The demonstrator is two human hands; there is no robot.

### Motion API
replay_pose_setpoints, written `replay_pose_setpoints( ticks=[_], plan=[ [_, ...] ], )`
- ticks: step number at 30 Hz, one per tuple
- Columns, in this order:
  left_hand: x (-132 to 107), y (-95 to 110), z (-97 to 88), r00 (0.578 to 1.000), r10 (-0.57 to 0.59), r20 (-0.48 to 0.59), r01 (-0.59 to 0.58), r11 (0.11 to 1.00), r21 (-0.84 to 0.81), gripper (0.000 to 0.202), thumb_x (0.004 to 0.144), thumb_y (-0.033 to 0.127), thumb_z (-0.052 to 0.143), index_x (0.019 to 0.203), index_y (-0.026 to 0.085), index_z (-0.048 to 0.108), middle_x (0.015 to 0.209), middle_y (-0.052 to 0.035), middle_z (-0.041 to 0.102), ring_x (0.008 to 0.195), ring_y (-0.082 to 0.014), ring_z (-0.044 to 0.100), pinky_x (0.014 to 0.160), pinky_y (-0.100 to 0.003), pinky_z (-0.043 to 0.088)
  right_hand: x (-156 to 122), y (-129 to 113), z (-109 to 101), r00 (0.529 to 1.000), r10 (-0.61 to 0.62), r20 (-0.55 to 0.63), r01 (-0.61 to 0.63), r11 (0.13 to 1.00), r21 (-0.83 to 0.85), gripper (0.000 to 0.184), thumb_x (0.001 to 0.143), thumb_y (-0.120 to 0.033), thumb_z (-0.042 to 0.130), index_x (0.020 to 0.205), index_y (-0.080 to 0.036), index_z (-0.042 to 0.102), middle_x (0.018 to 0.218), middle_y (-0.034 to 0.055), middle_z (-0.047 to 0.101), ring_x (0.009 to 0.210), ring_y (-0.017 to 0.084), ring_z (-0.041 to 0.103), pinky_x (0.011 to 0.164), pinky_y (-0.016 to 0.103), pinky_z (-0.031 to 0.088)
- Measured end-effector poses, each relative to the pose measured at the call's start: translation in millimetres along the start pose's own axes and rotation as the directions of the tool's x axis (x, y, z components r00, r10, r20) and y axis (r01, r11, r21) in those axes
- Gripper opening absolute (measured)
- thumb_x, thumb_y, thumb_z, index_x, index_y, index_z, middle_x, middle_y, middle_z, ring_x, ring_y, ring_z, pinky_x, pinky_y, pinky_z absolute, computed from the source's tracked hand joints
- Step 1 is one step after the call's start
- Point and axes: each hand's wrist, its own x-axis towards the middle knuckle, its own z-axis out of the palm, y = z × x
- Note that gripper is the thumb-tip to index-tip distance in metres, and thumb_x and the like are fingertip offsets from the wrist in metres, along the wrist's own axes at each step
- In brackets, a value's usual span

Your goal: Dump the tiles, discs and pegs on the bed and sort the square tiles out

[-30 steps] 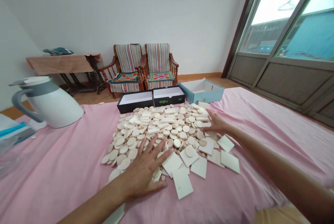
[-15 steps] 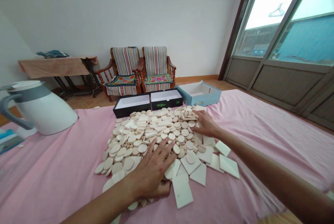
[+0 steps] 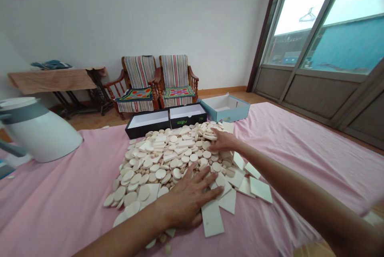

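A wide heap of pale wooden discs (image 3: 160, 174) lies on the pink cloth, mixed with small beads and flat rectangular pieces. My left hand (image 3: 190, 197) rests palm down over the near right part of the heap, fingers spread across discs and white square tiles (image 3: 228, 201). At the far right edge, my right hand (image 3: 225, 141) reaches in with thumb and fingers apart, touching discs and thin flat pieces. Its fingertips are partly lost among them. A rectangular tile (image 3: 212, 219) lies just right of my left hand, and more tiles (image 3: 260, 190) overlap below my right forearm.
Two black open boxes (image 3: 150, 129) and a light blue open box (image 3: 237, 114) stand behind the heap. A white and grey jug (image 3: 45, 135) is at the left. Beyond are two wooden armchairs (image 3: 175, 77), a cloth-covered side table (image 3: 54, 80) and a glazed door (image 3: 324, 93).
My left hand has slid right across the near pieces and spread over the tiles. My right hand has shifted left, further into the heap. The view has turned slightly right.
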Motion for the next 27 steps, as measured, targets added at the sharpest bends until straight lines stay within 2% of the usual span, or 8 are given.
replay_pose_setpoints(
  ticks=[5, 10, 16, 20, 27],
  plan=[
    [-2.0, -4.8, 4.2, 0.998, -0.062, 0.009, 0.061, 0.998, 0.017, 0.067, 0.082, 0.028, 0.051, 0.145, 0.032, 0.029, 0.154, -0.0068, 0.03, 0.141, -0.0319, 0.024, 0.111, -0.066, 0.005, 0.0, -28.3, 0.1, 1.0, -0.013, -0.022, 0.012, 0.997, -0.077, 0.073, 0.065, -0.05, 0.068, 0.129, -0.019, 0.049, 0.112, 0.015, 0.066, 0.103, 0.033, 0.062, 0.078, 0.039, 0.047],
    [-12.1, -11.7, 3.1, 0.982, -0.189, 0.005, 0.188, 0.981, 0.047, 0.08, 0.07, 0.027, 0.058, 0.145, 0.026, 0.03, 0.153, -0.009, 0.032, 0.143, -0.0348, 0.019, 0.112, -0.064, 0.003, -6.1, -42.3, 3.1, 0.995, -0.011, -0.095, 0.002, 0.995, -0.097, 0.061, 0.07, -0.04, 0.062, 0.125, -0.019, 0.048, 0.105, 0.0145, 0.068, 0.097, 0.032, 0.064, 0.075, 0.037, 0.046],
    [-24.6, -18.8, 5.0, 0.965, -0.255, -0.053, 0.258, 0.965, 0.049, 0.067, 0.072, 0.034, 0.059, 0.137, 0.023, 0.043, 0.151, -0.0085, 0.036, 0.144, -0.0324, 0.017, 0.116, -0.057, 0.001, -13.8, -61.0, 6.0, 0.983, -0.042, -0.177, 0.016, 0.99, -0.141, 0.039, 0.079, -0.019, 0.049, 0.119, -0.018, 0.05, 0.099, 0.0147, 0.069, 0.091, 0.031, 0.066, 0.07, 0.036, 0.045],
    [-35.5, -22.1, 5.0, 0.953, -0.297, -0.066, 0.301, 0.951, 0.069, 0.068, 0.072, 0.035, 0.058, 0.137, 0.021, 0.043, 0.15, -0.0081, 0.037, 0.144, -0.0315, 0.016, 0.117, -0.055, 0.001, -10.2, -83.7, 10.4, 0.976, -0.12, -0.182, 0.095, 0.986, -0.137, 0.035, 0.083, -0.012, 0.042, 0.116, -0.017, 0.052, 0.095, 0.0143, 0.071, 0.087, 0.029, 0.067, 0.075, 0.039, 0.044],
    [-54.2, -34.1, 3.7, 0.907, -0.395, -0.144, 0.413, 0.902, 0.127, 0.072, 0.068, 0.031, 0.057, 0.137, 0.013, 0.043, 0.144, -0.0132, 0.045, 0.14, -0.0346, 0.024, 0.116, -0.056, 0.007, 7.1, -142.2, 20.1, 0.932, -0.321, -0.166, 0.318, 0.947, -0.044, 0.029, 0.087, -0.021, 0.047, 0.114, -0.019, 0.056, 0.099, 0.0111, 0.07, 0.09, 0.028, 0.066, 0.078, 0.04, 0.044]
  ],
)
